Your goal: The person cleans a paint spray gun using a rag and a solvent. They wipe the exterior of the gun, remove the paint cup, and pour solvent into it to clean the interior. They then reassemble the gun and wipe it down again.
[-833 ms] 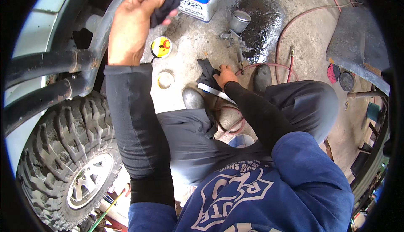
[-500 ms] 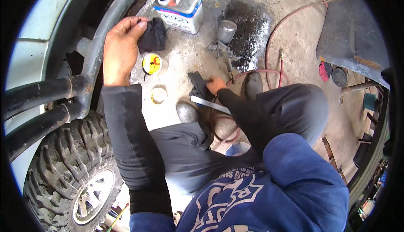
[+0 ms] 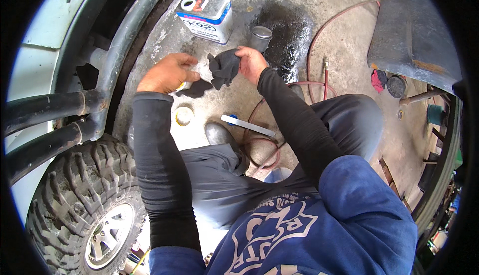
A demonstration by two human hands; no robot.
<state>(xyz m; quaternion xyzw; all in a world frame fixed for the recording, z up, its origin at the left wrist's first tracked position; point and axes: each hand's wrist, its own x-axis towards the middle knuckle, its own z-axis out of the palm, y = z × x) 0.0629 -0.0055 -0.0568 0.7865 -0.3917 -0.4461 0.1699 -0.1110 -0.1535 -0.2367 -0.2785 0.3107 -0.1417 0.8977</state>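
A crumpled piece of black cloth (image 3: 224,69) hangs from my right hand (image 3: 252,64), pinched between thumb and fingers. Close to its left side is my left hand (image 3: 167,73), thumb and fingers apart, with nothing visible between them. Below the left hand a yellow-topped tin (image 3: 183,86) is mostly covered. A dark shape (image 3: 197,89) lies beside that tin; cloth or shadow, I cannot tell which. Nearer to me stands a small round tin (image 3: 184,116) with a pale top. Behind my right hand is a metal cup (image 3: 260,38) of what looks like a spray gun, its lower part hidden.
A rectangular metal can (image 3: 205,17) stands farther back, beside a dark wet stain (image 3: 285,38). A red hose (image 3: 310,58) loops over the concrete. A pale flat strip (image 3: 248,125) lies near my boot (image 3: 220,134). Vehicle tubes (image 3: 45,110) and a knobby tire (image 3: 82,195) flank my left.
My right hand has risen from the floor with black cloth in it. My left hand has moved right and nearer, and the black cloth it held is out of its fingers.
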